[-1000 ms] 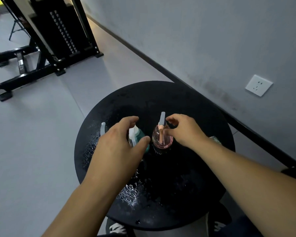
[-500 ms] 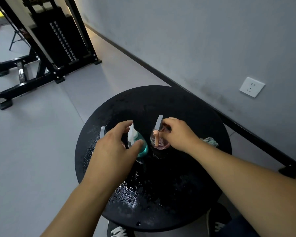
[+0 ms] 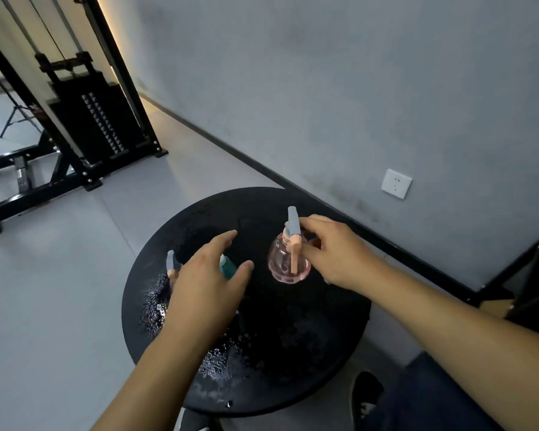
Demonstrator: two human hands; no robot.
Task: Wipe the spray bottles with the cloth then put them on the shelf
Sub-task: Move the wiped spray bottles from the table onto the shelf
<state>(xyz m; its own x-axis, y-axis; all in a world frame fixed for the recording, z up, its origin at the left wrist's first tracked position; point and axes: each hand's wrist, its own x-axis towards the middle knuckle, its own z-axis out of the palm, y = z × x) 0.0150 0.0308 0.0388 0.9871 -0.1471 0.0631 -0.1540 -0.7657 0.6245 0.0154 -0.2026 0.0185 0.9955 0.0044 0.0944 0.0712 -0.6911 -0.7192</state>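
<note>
A clear pink spray bottle (image 3: 288, 267) with a grey nozzle and pink trigger is over the middle of the round black table (image 3: 318, 337). My right hand (image 3: 333, 250) pinches it at the neck, just behind the trigger. My left hand (image 3: 207, 275) reaches over a teal spray bottle (image 3: 229, 269), fingers straight and spread, thumb beside the bottle; its head is hidden under my palm. A third bottle's grey nozzle (image 3: 171, 264) shows just left of that hand. No cloth shows in this frame.
Water drops (image 3: 221, 365) lie on the table's left and front. A black weight machine (image 3: 84, 129) stands at the back left. The grey wall with a white socket (image 3: 396, 183) runs along the right. A dark frame (image 3: 529, 293) stands at far right. My shoe (image 3: 366, 396) is below.
My right hand has taken the pink bottle by the neck and it looks raised. My left hand has spread its fingers over the teal bottle, hiding its white nozzle. The cloth has dropped out of sight.
</note>
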